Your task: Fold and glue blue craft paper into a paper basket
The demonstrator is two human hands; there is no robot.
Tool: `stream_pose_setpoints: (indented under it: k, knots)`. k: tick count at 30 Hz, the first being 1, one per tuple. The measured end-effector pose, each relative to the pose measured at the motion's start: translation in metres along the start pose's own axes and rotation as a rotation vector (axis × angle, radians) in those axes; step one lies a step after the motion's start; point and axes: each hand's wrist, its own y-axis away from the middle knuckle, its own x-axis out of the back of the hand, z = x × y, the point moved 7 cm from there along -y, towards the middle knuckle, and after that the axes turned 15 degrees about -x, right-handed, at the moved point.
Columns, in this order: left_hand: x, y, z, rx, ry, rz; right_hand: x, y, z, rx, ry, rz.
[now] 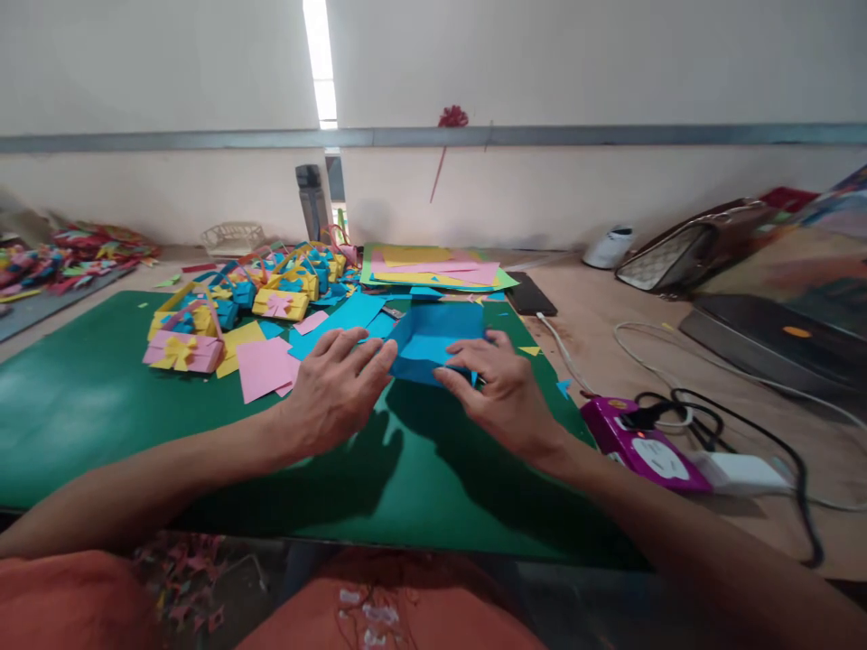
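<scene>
Here, two hands shape a blue paper box, open-topped, above the green mat on the table; whether its base touches the mat cannot be told. The right hand lies at the right of the box, its grip pinching the near wall between thumb and fingers. The left hand lies at the left of the box, fingers bent and close together; whether this grip pinches paper cannot be told. Left of the box, past loose pink sheets, stands a pink basket; behind the box lies a stack of coloured sheets. The step appears to be wall folding; the next move probably calls for light, even pressure at the corners.
</scene>
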Motion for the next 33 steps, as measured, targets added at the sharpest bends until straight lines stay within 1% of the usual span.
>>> stream_pose_setpoints:
  k: [2,4,7,10,13,15,17,21,26,33]
  knots:
    - [-0.006,0.001,-0.002,0.022,0.075,-0.010,-0.015,0.003,0.009,-0.132,-0.116,-0.120]
    - [-0.015,0.003,-0.004,0.049,0.192,-0.019,-0.028,0.007,0.016,-0.230,-0.190,-0.232]
    - [-0.028,0.006,-0.008,0.092,0.455,-0.036,-0.037,0.012,0.020,-0.287,-0.283,-0.336]
    - [-0.037,0.008,-0.011,0.131,0.703,-0.084,-0.044,0.015,0.024,-0.376,-0.426,-0.435]
    - [-0.043,0.010,-0.011,0.173,0.818,-0.173,-0.051,0.018,0.029,-0.456,-0.493,-0.514]
    - [-0.046,0.012,-0.011,0.199,0.829,-0.222,-0.056,0.020,0.033,-0.495,-0.520,-0.561]
    - [-0.048,0.013,-0.012,0.216,0.821,-0.245,-0.060,0.022,0.037,-0.528,-0.527,-0.586]
    - [-0.051,0.014,-0.010,0.182,0.776,-0.258,-0.063,0.024,0.046,-0.565,-0.436,-0.606]
    - [-0.053,0.014,-0.003,0.087,0.612,-0.214,-0.066,0.027,0.048,-0.553,-0.332,-0.693]
    - [-0.051,0.012,0.006,0.006,0.507,-0.163,-0.065,0.027,0.044,-0.531,-0.286,-0.697]
